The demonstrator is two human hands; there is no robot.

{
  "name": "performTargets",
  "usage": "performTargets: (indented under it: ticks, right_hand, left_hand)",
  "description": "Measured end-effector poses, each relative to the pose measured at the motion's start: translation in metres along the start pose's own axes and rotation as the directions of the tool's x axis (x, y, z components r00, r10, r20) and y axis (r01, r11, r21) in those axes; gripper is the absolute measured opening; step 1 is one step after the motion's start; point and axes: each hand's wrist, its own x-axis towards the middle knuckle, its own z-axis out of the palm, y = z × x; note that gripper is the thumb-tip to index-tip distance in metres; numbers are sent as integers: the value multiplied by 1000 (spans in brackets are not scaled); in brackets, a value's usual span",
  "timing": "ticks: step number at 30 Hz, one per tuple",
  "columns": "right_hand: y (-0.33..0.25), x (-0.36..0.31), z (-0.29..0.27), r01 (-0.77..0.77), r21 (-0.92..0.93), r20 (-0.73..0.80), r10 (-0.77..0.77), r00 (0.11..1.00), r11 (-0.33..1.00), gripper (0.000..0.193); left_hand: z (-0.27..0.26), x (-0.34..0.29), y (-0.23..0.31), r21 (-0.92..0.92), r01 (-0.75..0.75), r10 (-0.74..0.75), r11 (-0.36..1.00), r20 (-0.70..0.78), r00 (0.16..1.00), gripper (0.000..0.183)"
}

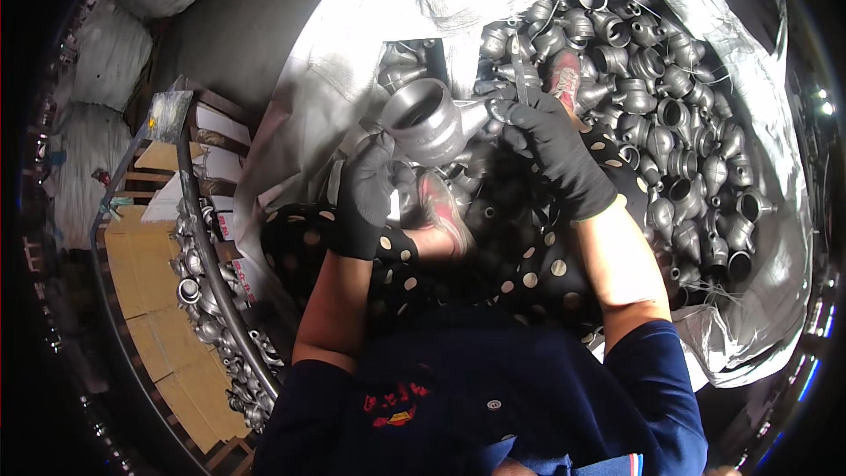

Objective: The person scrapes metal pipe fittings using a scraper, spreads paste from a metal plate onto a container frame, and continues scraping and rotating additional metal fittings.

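Note:
A grey metal casting (434, 128) with a wide round mouth and a narrower neck is held up in front of me, its mouth tilted upward. My left hand (366, 189), in a black glove, grips its left side; some of the fingers are hidden behind it. On the other side, my right hand (560, 150), also gloved in black, is closed at the neck end. From this fist a narrow flat metal tool (519, 70) points away from me; its exact kind cannot be made out. Similar castings (674, 145) lie heaped around my feet and legs.
A large white woven sack (304, 115) with folded-down sides surrounds the heap and my legs. At left stands a metal-framed bin (189, 176) lined with cardboard (145, 278), holding more castings (211, 326). Full white sacks (106, 62) stand at the far left.

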Motion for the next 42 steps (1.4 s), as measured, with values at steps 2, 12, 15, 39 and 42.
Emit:
performTargets:
  ticks: [2, 12, 15, 39, 42]
  right_hand:
    - [2, 0, 3, -29, 19, -46, 30, 999, 999, 21]
    - [10, 5, 3, -94, -103, -102, 84, 991, 990, 21]
    - [14, 7, 1, -115, -149, -132, 96, 987, 982, 25]
    - [24, 5, 1, -53, 73, -28, 55, 998, 996, 22]
    - [24, 6, 3, -113, 66, -56, 117, 992, 991, 24]
  left_hand:
    - [8, -5, 3, 79, -19, 25, 997, -78, 997, 39]
    - [17, -6, 6, 84, -39, 48, 996, -109, 993, 36]
    - [17, -5, 3, 64, -97, 106, 993, -155, 982, 38]
    - [13, 2, 7, 134, -4, 39, 991, -258, 965, 42]
    - [16, -4, 14, 277, -44, 108, 960, -221, 969, 42]
